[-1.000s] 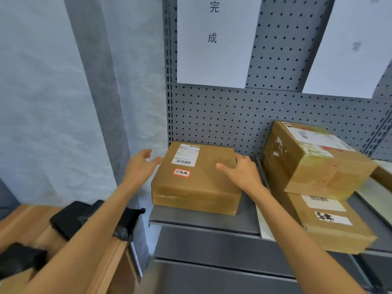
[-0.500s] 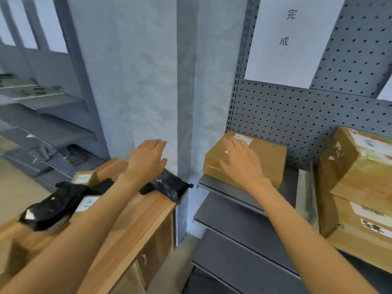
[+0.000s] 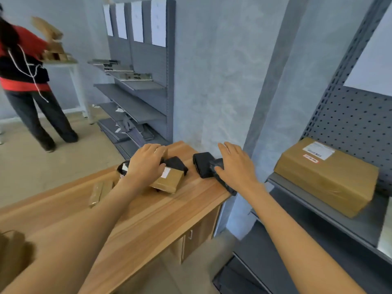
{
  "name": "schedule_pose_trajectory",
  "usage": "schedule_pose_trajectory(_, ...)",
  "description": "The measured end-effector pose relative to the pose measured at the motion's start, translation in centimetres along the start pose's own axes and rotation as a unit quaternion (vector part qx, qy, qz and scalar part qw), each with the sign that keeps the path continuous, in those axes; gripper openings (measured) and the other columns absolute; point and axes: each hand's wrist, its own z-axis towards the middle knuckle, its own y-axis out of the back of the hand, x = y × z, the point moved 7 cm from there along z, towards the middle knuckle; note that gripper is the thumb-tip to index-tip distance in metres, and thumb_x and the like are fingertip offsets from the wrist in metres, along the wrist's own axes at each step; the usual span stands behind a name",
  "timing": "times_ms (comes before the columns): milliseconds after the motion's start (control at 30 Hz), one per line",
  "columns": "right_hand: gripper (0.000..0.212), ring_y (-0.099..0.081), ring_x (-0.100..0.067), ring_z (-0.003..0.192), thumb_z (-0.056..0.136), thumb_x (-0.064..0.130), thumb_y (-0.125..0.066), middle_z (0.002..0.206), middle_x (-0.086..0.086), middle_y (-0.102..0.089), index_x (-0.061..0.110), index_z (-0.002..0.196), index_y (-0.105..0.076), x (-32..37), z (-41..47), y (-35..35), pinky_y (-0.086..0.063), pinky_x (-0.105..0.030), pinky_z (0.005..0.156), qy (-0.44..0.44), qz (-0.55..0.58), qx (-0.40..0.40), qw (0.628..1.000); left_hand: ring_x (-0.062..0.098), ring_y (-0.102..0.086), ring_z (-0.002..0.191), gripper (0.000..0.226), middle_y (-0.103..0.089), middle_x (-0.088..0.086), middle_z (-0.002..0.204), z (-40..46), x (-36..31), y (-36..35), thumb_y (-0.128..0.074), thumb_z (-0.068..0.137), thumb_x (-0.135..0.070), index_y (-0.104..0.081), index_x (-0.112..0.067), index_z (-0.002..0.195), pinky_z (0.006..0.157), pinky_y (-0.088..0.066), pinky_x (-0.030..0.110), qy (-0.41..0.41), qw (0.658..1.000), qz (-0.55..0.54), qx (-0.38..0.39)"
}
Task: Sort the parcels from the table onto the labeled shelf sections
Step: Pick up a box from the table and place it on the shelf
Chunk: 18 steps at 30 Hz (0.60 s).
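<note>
My left hand [image 3: 146,164] lies on a small brown box parcel [image 3: 170,181] on the wooden table [image 3: 148,221], its fingers reaching over a black bag parcel [image 3: 176,163] behind the box. My right hand [image 3: 233,166] rests with straight fingers on another black bag parcel [image 3: 203,166] at the table's right end. A flat brown parcel [image 3: 99,192] lies further left on the table. A large brown box [image 3: 326,177] with a white label sits on the grey shelf [image 3: 318,211] at the right, away from both hands.
A second grey shelf unit [image 3: 137,92] with white paper labels stands along the back wall. A person in red and black [image 3: 25,81] handles boxes at the far left. A grey pillar [image 3: 265,102] separates the table from the right shelf. A blurred brown object [image 3: 12,251] sits at bottom left.
Both hands have left the large brown box on the shelf and swung left to the table. My view has turned left with them, and the hands now rest on parcels there.
</note>
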Motion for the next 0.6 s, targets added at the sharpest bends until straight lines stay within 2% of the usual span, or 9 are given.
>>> schedule_pose_trajectory(200,0.057,-0.041,-0.023,0.128,0.089,0.027,-0.058,0.142,-0.005,-0.044,0.012,0.141,-0.039,13.2,0.5,-1.2,-0.035,-0.031,0.1,0.073,0.02,0.0,0.997,0.024,-0.042,0.129,0.053,-0.049,0.003,0.139,-8.7,11.9,1.8,-0.058,0.088,-0.029,-0.047,-0.014,0.137,0.104,-0.034,0.033,0.081,0.996,0.024,0.026)
schedule_pose_trajectory(300,0.065,-0.039,-0.024,0.13,0.086,0.03,-0.061,0.144,-0.006,-0.041,0.012,0.143,-0.036,20.2,0.7,-1.2,-0.037,-0.036,0.104,0.115,0.04,0.013,0.993,0.023,-0.04,0.131,0.055,-0.047,0.003,0.141,-12.8,17.1,3.6,-0.058,0.09,-0.033,-0.043,-0.015,0.14,0.105,-0.035,0.034,0.119,0.992,0.042,0.027)
schedule_pose_trajectory(400,0.07,-0.032,-0.025,0.137,0.089,0.034,-0.061,0.15,-0.007,-0.035,0.012,0.148,-0.031,27.1,0.4,-1.5,-0.029,-0.036,0.112,0.156,0.049,0.019,0.986,0.023,-0.036,0.134,0.058,-0.043,0.003,0.145,-16.9,21.9,5.7,-0.057,0.091,-0.035,-0.039,-0.015,0.143,0.107,-0.034,0.035,0.156,0.986,0.052,0.02)
schedule_pose_trajectory(600,0.068,-0.038,-0.025,0.134,0.09,0.032,-0.064,0.146,-0.008,-0.041,0.011,0.146,-0.033,39.5,-1.9,-3.1,-0.033,-0.036,0.11,0.24,0.072,0.027,0.968,0.025,-0.039,0.133,0.058,-0.046,0.005,0.143,-26.4,29.6,8.4,-0.058,0.09,-0.034,-0.042,-0.014,0.142,0.107,-0.034,0.036,0.221,0.972,0.08,0.018)
